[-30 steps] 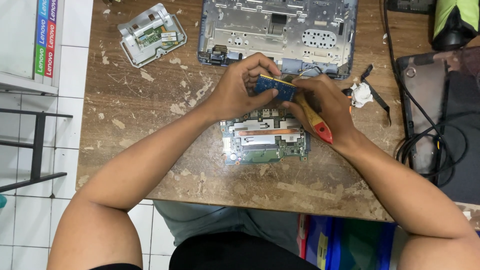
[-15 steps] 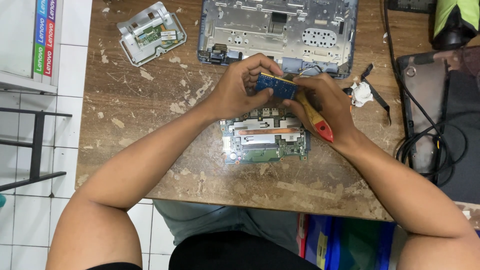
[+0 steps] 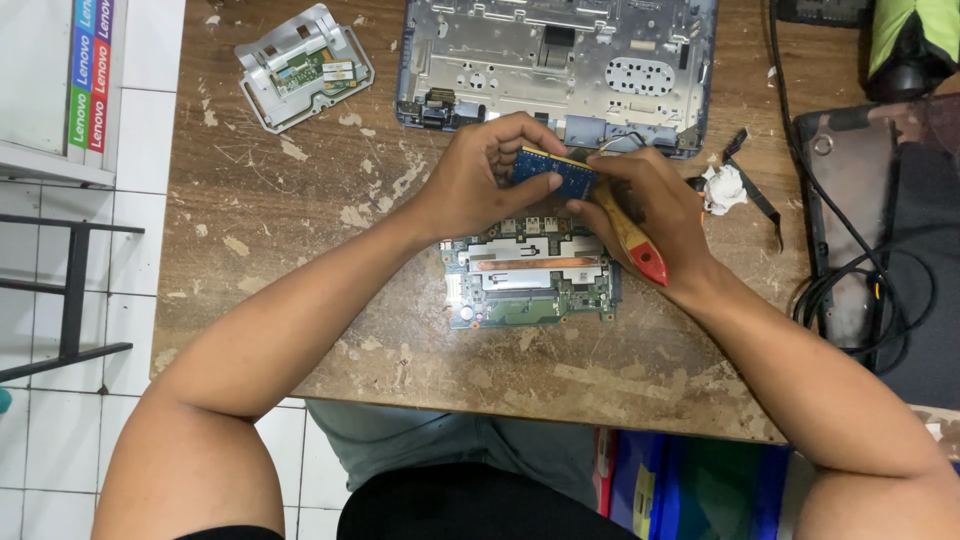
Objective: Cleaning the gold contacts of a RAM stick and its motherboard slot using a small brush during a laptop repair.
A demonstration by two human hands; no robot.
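Note:
My left hand [image 3: 482, 176] pinches a small blue memory module [image 3: 553, 173] by its left end, above the middle of the worn wooden table [image 3: 300, 220]. My right hand [image 3: 655, 210] touches the module's right end and grips a wooden-handled brush with a red tip [image 3: 634, 245], whose handle points down and right. Just below both hands lies a green laptop mainboard [image 3: 530, 282] with a copper heat pipe across it. The brush's head is hidden behind my fingers.
A grey laptop base shell [image 3: 560, 60] lies at the table's far edge. A touchpad bracket [image 3: 303, 66] sits at the back left. A crumpled white wad [image 3: 724, 188] and black strip lie right of my hands. A dark laptop with black cables [image 3: 870, 270] fills the right.
Both hands have stayed over the mainboard with the module between them; the fingers shifted only slightly.

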